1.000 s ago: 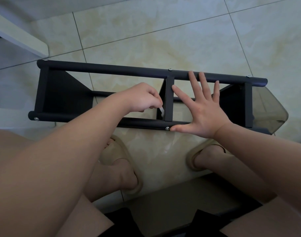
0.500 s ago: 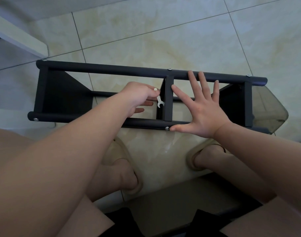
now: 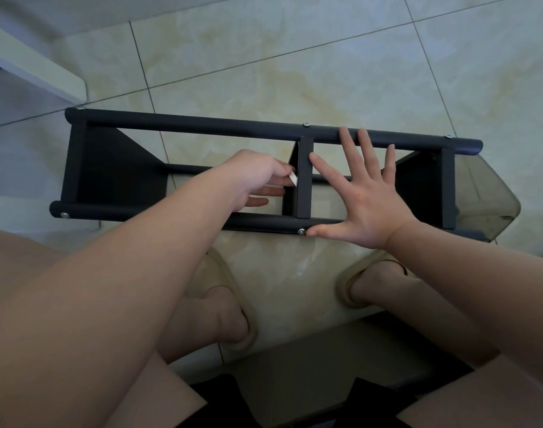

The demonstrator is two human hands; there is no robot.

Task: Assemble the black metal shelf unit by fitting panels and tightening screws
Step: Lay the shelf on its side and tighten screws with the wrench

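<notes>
On the tiled floor (image 3: 264,57): black shelf unit (image 3: 233,128) rests, rails and three panels joined, screw heads (image 3: 301,232) seated | right hand (image 3: 369,202) braces it, fingers (image 3: 347,143) spread | left hand (image 3: 254,174) pinches small wrench (image 3: 292,179) against middle panel (image 3: 304,180) | judged late: final tightening left

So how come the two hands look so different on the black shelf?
The left hand pinches a small pale tool beside the middle panel; the right hand holds nothing, its fingers spread wide. The left hand reaches between the bars; the right hand lies across them, thumb on the near bar, fingertips at the far bar. Both are bare.
</notes>
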